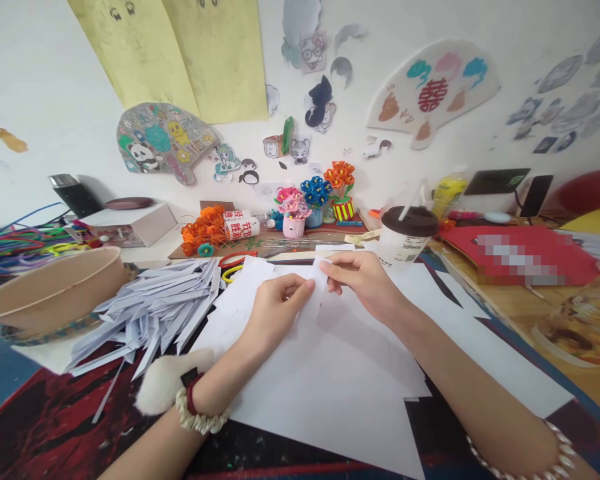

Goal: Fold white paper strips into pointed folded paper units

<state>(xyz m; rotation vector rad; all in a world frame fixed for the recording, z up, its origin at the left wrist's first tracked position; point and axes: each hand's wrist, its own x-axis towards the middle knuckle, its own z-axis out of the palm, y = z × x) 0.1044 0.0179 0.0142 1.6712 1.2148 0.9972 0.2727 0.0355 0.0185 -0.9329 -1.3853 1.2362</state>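
Both my hands meet over the middle of the table on a small white paper piece (318,293). My left hand (275,310) pinches its left edge between thumb and fingers. My right hand (363,280) pinches its upper right part, fingers closed. Under them lie larger white paper sheets (340,380) spread on the dark table. Left of my hands sits a pile of folded white paper strips (155,310).
A tan paper bowl (50,287) stands at the left. A lidded drink cup with a straw (407,237) is just behind my right hand. Red-handled scissors (235,261), pipe-cleaner flowers in small pots (313,200), a white box (135,223) and a red folder (520,257) line the back.
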